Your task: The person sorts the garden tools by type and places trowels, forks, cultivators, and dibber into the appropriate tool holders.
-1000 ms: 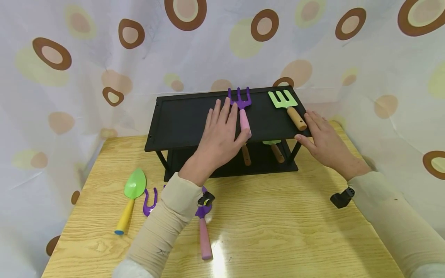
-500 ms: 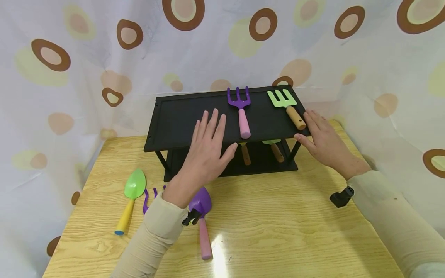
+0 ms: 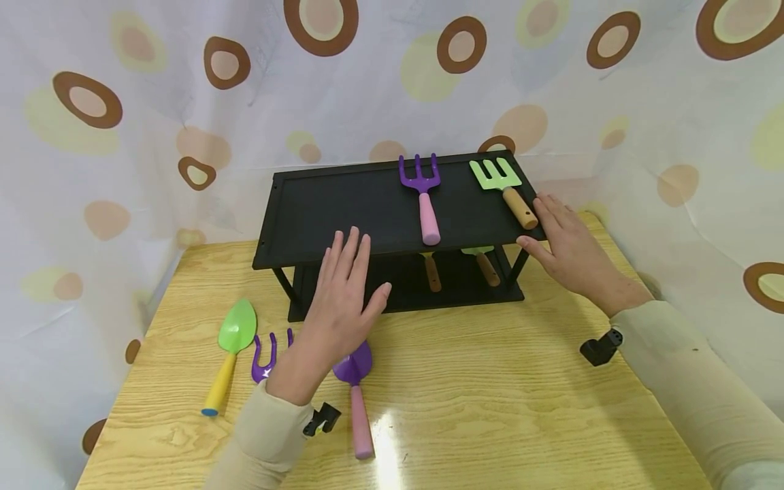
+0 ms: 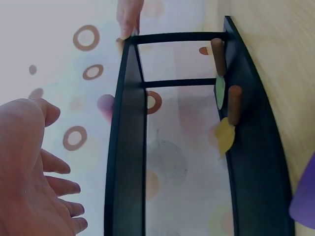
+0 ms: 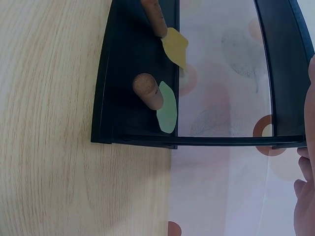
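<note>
A black two-tier rack (image 3: 331, 211) stands at the back of the table. On its top tier lie a purple hand fork (image 3: 429, 211) with a pink handle and a green hand fork (image 3: 519, 206) with a wooden handle. My left hand (image 3: 339, 306), fingers straight and holding nothing, hovers in front of the rack's front edge, left of the purple fork. My right hand (image 3: 576, 258) rests against the rack's right front corner, beside the green fork's handle. On the lower tier sit two wooden-handled tools, one with a yellow blade (image 4: 225, 136) and one with a green blade (image 5: 167, 108).
Left on the wooden table (image 3: 490, 395) lies a green trowel (image 3: 237, 327) with a yellow handle. Near it are a purple fork (image 3: 260, 371), partly hidden by my left arm, and a purple trowel (image 3: 361, 422) with a pink handle. A patterned curtain (image 3: 367, 95) hangs behind.
My left hand has left the purple fork's pink handle and drawn back down and to the left. The fork stays on the top tier. My right hand has stayed at the corner.
</note>
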### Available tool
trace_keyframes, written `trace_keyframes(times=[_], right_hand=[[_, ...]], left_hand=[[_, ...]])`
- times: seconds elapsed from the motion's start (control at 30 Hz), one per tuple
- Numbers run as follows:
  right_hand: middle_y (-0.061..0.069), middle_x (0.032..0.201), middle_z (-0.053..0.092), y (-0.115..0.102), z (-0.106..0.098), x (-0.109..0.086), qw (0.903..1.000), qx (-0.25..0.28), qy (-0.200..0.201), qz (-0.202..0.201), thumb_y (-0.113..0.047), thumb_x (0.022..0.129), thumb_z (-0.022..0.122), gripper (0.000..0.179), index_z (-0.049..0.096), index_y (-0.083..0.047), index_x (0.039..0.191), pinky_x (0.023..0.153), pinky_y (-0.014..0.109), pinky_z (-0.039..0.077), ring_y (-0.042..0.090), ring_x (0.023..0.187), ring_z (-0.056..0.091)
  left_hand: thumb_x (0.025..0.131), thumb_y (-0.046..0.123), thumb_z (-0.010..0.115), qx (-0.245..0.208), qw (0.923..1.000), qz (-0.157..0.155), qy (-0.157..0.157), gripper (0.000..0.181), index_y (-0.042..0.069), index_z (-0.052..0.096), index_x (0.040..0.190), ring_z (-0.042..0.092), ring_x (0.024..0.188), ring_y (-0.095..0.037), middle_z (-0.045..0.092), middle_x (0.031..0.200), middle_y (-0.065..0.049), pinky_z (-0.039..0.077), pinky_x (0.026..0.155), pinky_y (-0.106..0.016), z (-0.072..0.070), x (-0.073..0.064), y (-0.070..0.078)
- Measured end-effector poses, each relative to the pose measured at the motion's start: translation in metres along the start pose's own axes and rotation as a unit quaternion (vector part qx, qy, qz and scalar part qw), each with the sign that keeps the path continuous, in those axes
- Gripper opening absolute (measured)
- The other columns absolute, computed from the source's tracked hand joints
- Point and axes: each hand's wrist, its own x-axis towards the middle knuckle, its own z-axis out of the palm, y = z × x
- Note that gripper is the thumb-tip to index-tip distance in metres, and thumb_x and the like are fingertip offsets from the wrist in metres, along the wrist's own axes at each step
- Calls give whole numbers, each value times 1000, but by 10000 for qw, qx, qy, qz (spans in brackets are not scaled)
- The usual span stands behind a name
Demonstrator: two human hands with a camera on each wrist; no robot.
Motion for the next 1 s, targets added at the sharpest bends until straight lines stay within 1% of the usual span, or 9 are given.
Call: trace_keyframes(times=[0.2,0.3,0.43,0.53,0.67,0.8,1.0], right_hand=[[7,152,3,-2,-1,0,10000,-6,-8,27,-45,93,39,72,6,-7,144,114,44,5,27,140,2],[8,152,3,-3,-1,-1,10000,-21,-24,46,-45,93,40,72,6,-8,144,114,45,5,26,140,1],[9,152,3,-3,-1,-1,10000,-4,-27,35,-44,93,39,72,5,-7,144,114,45,5,27,140,1],[10,152,4,-3,-1,-1,10000,6,4,16,-44,93,39,72,6,-6,144,114,45,5,28,140,2],[11,152,4,-4,-1,-1,10000,18,0,25,-44,93,39,72,6,-6,144,114,45,5,28,140,2],[11,152,4,-6,-2,-1,10000,45,-42,54,-44,93,39,72,5,-6,144,114,45,4,28,140,2],[11,152,3,-6,-2,-1,9999,-2,-67,88,-44,93,39,72,5,-6,144,114,45,4,28,140,1]], left_hand=[[94,48,30,-35,9999,-94,3,68,7,9,144,3,140,-29,8,151,-12,11,113,-46,6,-16,-3],[94,46,32,10,9999,-134,10,68,6,10,144,4,140,-30,9,151,-12,13,113,-47,9,-24,-4],[94,44,36,-53,9998,-189,-39,68,6,10,144,4,140,-30,9,151,-13,14,112,-47,12,-35,-6],[93,42,38,-138,9993,-307,-152,69,6,8,144,1,140,-28,6,152,-11,15,112,-46,14,-44,-7],[93,43,38,-144,9983,-472,-311,69,6,10,144,-1,140,-25,4,152,-9,15,112,-46,18,-58,-8],[93,44,35,-86,9973,-570,-456,68,4,13,144,2,140,-27,6,152,-11,17,112,-46,22,-71,-9],[93,48,32,-231,9920,-940,-804,69,8,10,145,1,140,-25,2,152,-7,21,110,-46,29,-87,-6]])
